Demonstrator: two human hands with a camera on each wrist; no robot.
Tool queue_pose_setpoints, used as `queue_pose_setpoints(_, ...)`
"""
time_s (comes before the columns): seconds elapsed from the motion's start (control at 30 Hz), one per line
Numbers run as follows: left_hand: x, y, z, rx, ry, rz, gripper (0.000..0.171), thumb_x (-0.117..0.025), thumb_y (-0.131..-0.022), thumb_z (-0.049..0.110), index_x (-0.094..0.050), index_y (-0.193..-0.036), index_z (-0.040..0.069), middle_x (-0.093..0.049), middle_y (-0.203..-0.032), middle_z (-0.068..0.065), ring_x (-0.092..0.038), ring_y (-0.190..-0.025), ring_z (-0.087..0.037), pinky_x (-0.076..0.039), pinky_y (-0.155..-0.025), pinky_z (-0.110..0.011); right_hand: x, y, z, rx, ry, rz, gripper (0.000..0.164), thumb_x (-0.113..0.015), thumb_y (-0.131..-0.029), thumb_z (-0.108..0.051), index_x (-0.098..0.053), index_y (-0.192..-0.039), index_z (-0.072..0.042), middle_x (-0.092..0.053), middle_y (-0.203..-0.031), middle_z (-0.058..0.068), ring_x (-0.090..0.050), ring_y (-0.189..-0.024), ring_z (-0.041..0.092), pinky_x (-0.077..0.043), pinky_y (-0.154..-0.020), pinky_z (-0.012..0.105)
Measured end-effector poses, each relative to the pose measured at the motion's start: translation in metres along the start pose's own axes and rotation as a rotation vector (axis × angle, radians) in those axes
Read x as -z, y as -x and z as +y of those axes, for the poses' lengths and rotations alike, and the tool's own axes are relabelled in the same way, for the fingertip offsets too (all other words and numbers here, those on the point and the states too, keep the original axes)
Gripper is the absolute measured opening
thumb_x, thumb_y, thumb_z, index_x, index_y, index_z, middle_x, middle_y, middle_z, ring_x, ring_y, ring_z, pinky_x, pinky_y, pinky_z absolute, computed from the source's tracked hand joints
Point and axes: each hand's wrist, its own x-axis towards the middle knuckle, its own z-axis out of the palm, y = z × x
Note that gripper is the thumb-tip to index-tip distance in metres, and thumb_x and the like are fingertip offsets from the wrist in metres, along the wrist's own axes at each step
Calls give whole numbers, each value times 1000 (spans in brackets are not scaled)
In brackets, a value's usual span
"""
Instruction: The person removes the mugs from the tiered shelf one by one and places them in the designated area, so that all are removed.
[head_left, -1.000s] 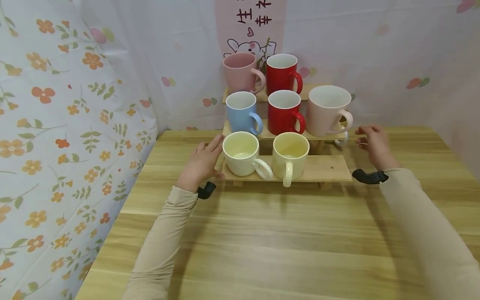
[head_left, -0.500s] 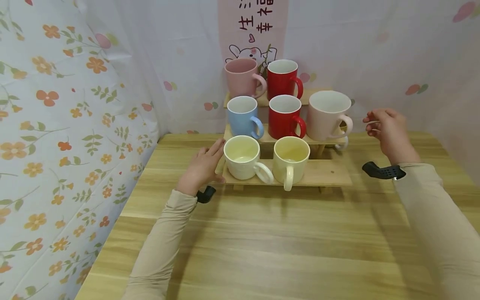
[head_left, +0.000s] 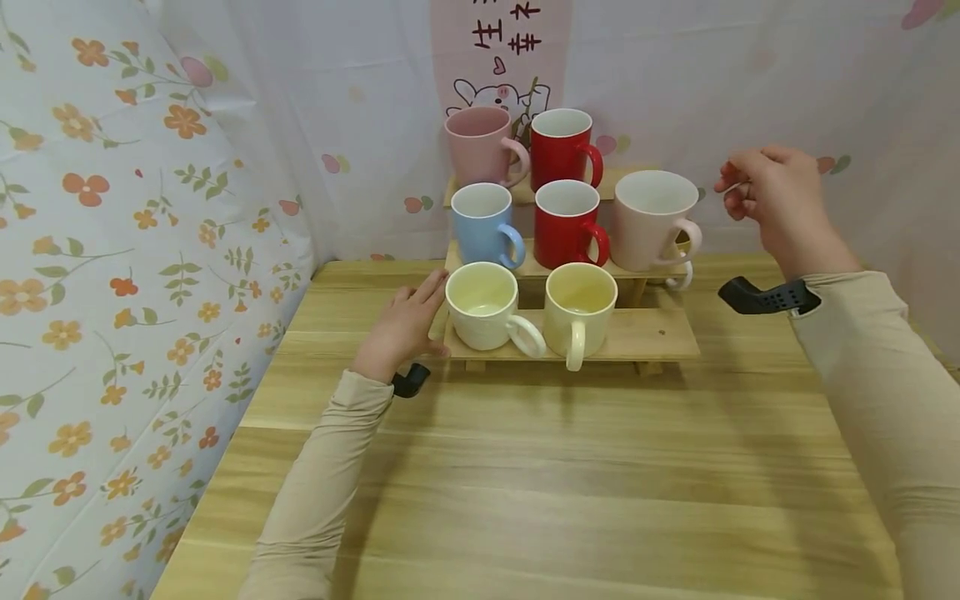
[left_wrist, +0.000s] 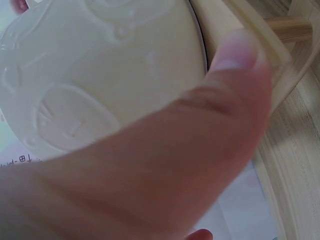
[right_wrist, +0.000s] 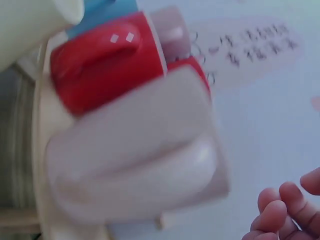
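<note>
My left hand (head_left: 405, 325) rests at the left end of a wooden tiered stand (head_left: 648, 335), beside the pale cream mug (head_left: 480, 321). In the left wrist view its thumb (left_wrist: 235, 90) touches the board's edge by this embossed mug. Right of the cream mug stands a yellow mug (head_left: 573, 325) on the same lowest tier. My right hand (head_left: 783, 200) hovers to the right of the large pale pink mug (head_left: 651, 225), fingers loosely curled and holding nothing. In the right wrist view those fingers (right_wrist: 295, 197) are apart from that mug.
The middle tier also bears a blue mug (head_left: 476, 229) and a red mug (head_left: 558, 229). Above them, a pink mug (head_left: 476, 150) and another red mug (head_left: 557, 154) stand. A white handle (head_left: 680, 279) shows under the middle tier. Patterned cloth (head_left: 367, 125) hangs behind the table (head_left: 562, 492).
My right hand has risen and moved slightly to the right, from near table height to beside the pale pink mug's rim. The left hand and the mugs have stayed in place.
</note>
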Motion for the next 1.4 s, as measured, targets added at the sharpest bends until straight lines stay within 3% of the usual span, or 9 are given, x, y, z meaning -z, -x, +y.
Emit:
queue_pose_setpoints(0.33, 0, 6, -4, 3, 28, 19, 111, -84, -71, 29, -12, -154, 10, -8, -162, -6, -34, -128, -43, -30, -107, -57, -50, -16, -22, -122, 130, -99, 20, -62, -91, -17, -64, -77, -4, -62, -66, 4, -51, -51, 16, -44, -47, 23)
queue_pose_setpoints(0.67, 6, 7, 0, 7, 18, 25, 108, -83, -73, 28, -13, -154, 10, -9, -162, -4, -35, -128, -42, -33, -105, -58, -69, -23, -29, -122, 336, -185, 21, -55, -95, -23, -61, -82, -7, -64, -68, 0, -54, -55, 14, -49, -53, 21)
queue_pose_setpoints(1.0, 3, 2, 3, 10, -15, 13, 109, -82, -73, 32, -13, -154, 10, -7, -162, -4, -37, -128, -43, -35, -104, -56, -77, -33, -29, -183, 367, -213, 22, -52, -96, -24, -58, -85, -6, -66, -69, 1, -58, -56, 14, -52, -56, 22)
queue_pose_setpoints(1.13, 1, 1, 5, 5, -24, 14, 109, -83, -72, 32, -15, -154, 11, -9, -162, -3, -38, -129, -44, -37, -104, -56, -80, -39, -25, -248, 334, -212, 21, -51, -96, -22, -58, -88, -5, -67, -73, 2, -61, -58, 16, -54, -58, 23)
queue_pose_setpoints(1.27, -1, 1, 7, -13, -33, 25, 109, -84, -71, 31, -16, -154, 10, -13, -161, -6, -41, -126, -45, -39, -101, -55, -84, -43, -23, -315, 296, -237, 19, -51, -96, -23, -56, -95, -5, -67, -80, 3, -62, -63, 16, -55, -61, 23)
queue_pose_setpoints(1.4, 0, 1, 8, -21, -31, 44, 111, -86, -69, 29, -17, -154, 8, -14, -160, -10, -43, -123, -46, -41, -99, -56, -90, -50, -22, -337, 325, -254, 22, -50, -97, -25, -50, -106, -5, -64, -82, 1, -62, -65, 14, -55, -63, 22)
